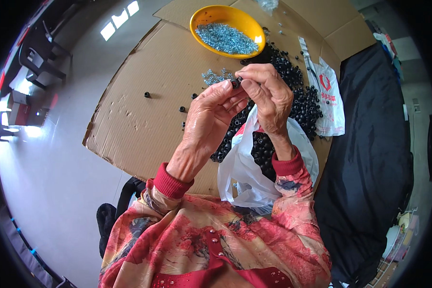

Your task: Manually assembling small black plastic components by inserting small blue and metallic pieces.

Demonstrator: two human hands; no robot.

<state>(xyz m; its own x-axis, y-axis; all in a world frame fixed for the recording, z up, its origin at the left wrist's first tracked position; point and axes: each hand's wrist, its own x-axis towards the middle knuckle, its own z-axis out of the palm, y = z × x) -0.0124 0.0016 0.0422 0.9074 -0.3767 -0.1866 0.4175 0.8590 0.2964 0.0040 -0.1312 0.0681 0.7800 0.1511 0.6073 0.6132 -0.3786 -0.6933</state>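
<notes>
My left hand (pixel 204 113) pinches a small round black plastic cap (pixel 234 83) between thumb and fingertips, above the cardboard. Against it, my right hand (pixel 269 98) has its thumb and forefinger closed; what they grip is mostly hidden, with only a dark bit showing. Just beyond my fingertips lies a small heap of bluish-silver metal pieces (pixel 213 77). A large spread of similar black caps (pixel 302 103) covers the cardboard to the right. Under my right wrist, an open white plastic bag (pixel 240 165) holds more black caps.
A yellow bowl (pixel 199 36) of bluish metal pieces stands at the far side of the cardboard sheet (pixel 134 113). A few loose caps (pixel 147 95) lie to the left. A flat white printed bag (pixel 332 115) and a black cloth-covered surface (pixel 365 158) are at the right.
</notes>
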